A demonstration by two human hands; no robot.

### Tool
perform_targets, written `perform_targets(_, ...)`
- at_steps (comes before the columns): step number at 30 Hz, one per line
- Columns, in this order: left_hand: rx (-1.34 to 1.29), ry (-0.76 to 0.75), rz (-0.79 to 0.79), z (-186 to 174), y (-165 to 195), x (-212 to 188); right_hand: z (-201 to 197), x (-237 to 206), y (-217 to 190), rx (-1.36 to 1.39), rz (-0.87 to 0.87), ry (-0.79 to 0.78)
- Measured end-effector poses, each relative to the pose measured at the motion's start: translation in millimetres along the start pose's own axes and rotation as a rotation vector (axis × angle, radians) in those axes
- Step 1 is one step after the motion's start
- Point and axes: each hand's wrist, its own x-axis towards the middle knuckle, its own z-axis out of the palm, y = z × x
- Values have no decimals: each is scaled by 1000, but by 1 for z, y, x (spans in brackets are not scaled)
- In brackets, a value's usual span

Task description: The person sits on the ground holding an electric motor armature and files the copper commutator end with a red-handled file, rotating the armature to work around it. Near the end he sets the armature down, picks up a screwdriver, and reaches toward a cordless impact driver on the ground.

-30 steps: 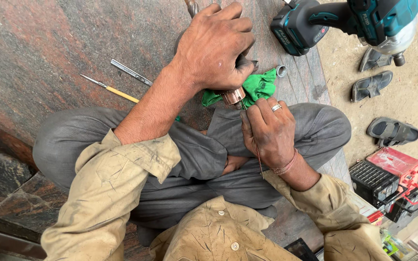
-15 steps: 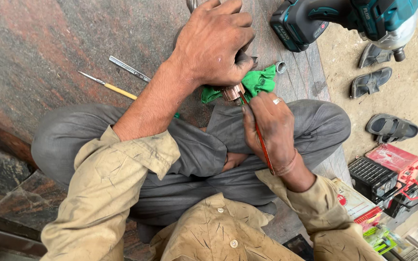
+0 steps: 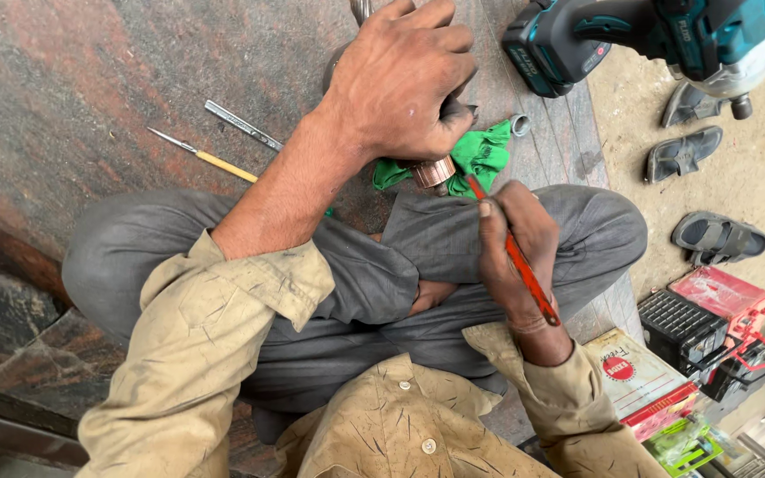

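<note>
left hand [image 3: 400, 84] clamps over a copper-ended motor armature [image 3: 434, 173] on a green cloth [image 3: 480, 155]; right hand [image 3: 515, 239] holds a thin red tool [image 3: 515, 257] against the copper.

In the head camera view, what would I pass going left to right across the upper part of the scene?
Yellow-handled screwdriver → metal rod → left hand → green cloth → teal power tool → dark sandals.
</note>
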Motion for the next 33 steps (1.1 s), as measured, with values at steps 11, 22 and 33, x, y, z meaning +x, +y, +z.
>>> perform_targets(11,3,-12,-28,11,-2,-4,2,9,-14,1,-129,-30)
perform_targets(22,-16,-45,-63,8,-2,-2,6,15,-5,-8,-165,-40)
perform_targets(33,1,-15,-43,5,0,-2,21,26,1,-93,-280,9)
